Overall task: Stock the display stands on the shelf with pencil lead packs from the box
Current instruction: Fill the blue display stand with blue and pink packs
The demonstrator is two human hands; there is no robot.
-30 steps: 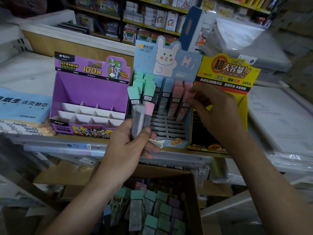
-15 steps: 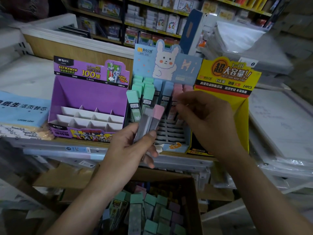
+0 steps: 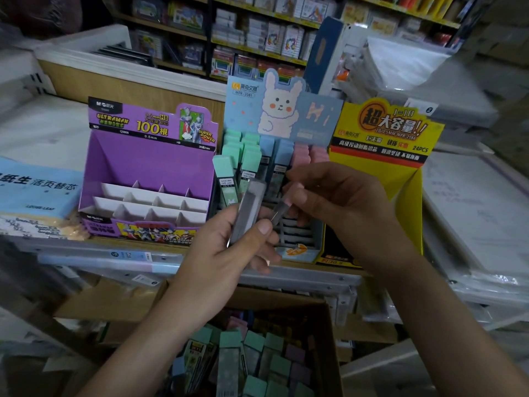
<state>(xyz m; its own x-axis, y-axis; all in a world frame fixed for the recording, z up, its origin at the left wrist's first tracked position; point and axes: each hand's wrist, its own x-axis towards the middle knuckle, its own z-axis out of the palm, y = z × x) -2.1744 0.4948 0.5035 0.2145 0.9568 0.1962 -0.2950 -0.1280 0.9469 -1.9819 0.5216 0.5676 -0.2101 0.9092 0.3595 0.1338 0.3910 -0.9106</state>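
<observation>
Pencil lead packs [image 3: 252, 353] with green, pink and purple caps lie loose in the cardboard box [image 3: 332, 348] at 6 o'clock in the head view, below the shelf [image 3: 300, 277]. More packs, green, blue and pink, stand upright in the back rows of the rabbit stand [image 3: 282, 110] at 12 o'clock on that shelf. Just beside it, at 9 o'clock, sits the purple stand [image 3: 148, 167] with white dividers. On the other side, at 2 o'clock, is the yellow stand [image 3: 383, 130].

In front of the rabbit stand the left hand [image 3: 226, 253] grips a grey pack [image 3: 247, 210], thumb pressed on its front and fingers curled behind. It may be more than one pack; the blur makes that hard to tell. The right hand [image 3: 346, 207] pinches a pink-capped pack [image 3: 282, 209] by its upper end between thumb and fingertips. That pack is tilted, with its lower end just beside the grey pack. Both hands are near each other at the centre.
</observation>
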